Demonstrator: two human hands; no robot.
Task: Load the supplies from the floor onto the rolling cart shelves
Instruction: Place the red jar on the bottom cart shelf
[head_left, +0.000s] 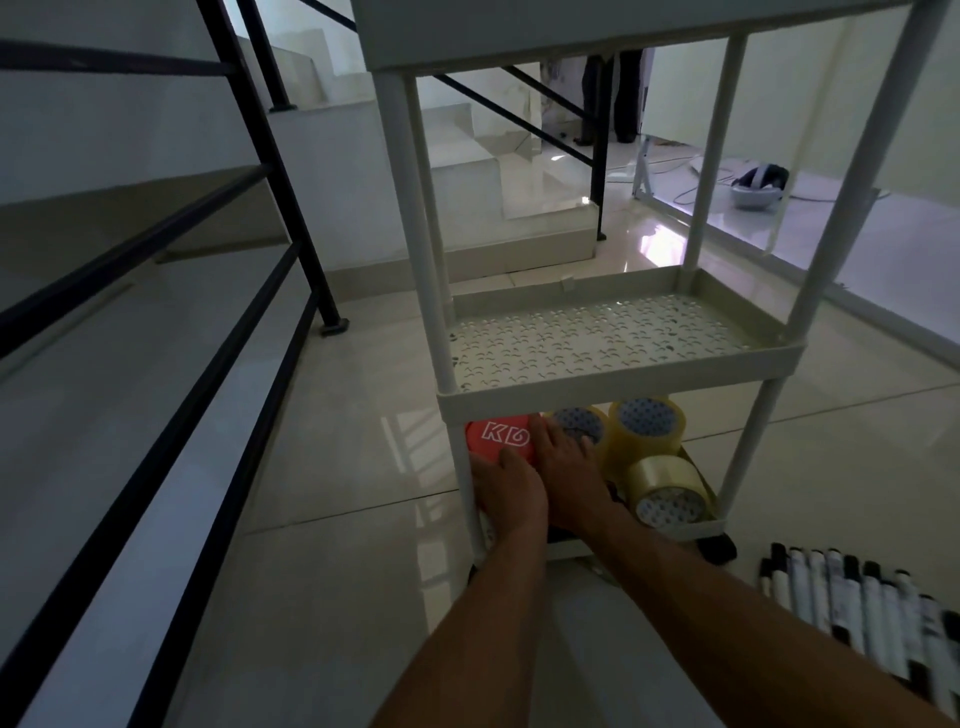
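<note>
A white three-tier rolling cart (613, 382) stands in front of me; its perforated middle shelf holds nothing. On the bottom shelf lie three rolls of clear packing tape (647, 426) and a red box with white letters (500, 438). My left hand (511, 491) rests on the near side of the red box, fingers wrapped on it. My right hand (569, 467) lies flat over the box's right edge, touching the nearest tape roll. A row of black-and-white markers (862, 608) lies on the floor at the lower right.
A black stair railing (223, 322) runs along the left, with white steps behind the cart. A person's legs (610, 93) stand at the far back. A white headset and cables (756, 189) lie on the glossy tiled floor at the right.
</note>
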